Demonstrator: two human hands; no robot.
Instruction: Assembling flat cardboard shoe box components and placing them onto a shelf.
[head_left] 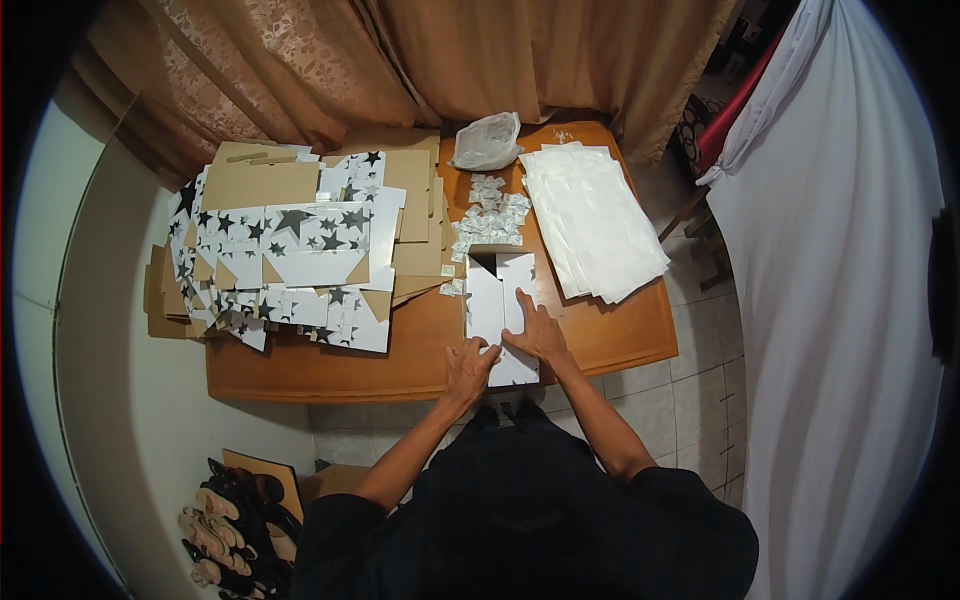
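Note:
At the table's front edge lies a white cardboard box with a few dark star marks, its top flaps folded inward and a dark gap showing at the far end. My left hand is curled on the box's near left part, thumb toward the middle seam. On the right flap rests my right hand, its index finger stretched forward and its thumb pointing at the seam. Just beyond the box lie many small white packets, a few of them loose by its far left corner.
Flattened star-printed cardboard sheets are piled on the left of the wooden table. A stack of white paper sheets lies at the right. A clear plastic bag stands at the back. Shoes sit on the floor at lower left.

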